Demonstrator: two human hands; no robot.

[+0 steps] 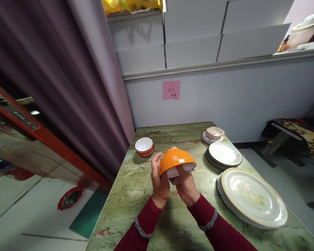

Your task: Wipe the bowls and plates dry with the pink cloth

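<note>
An orange bowl (176, 158) with a white inside and a dark rim is held over the middle of the table, tipped so its opening faces down and toward me. My left hand (159, 183) grips its left side, fingers spread along the outer wall. At the near rim, my right hand (186, 184) holds the bowl, with part of the hand reaching into the opening; some of its fingers are hidden. Small pale edges show behind the bowl, and I cannot make out what they belong to. Left of my hands stands a short stack of bowls (144, 145), the top one white inside.
Along the green table's (131, 198) right side stand large plates (253, 198), medium plates (225, 154) and small plates (208, 138) in stacks, the last topped by a squarish dish (215, 131). A wall with a pink note (171, 90) is behind. A purple curtain (94, 69) hangs left.
</note>
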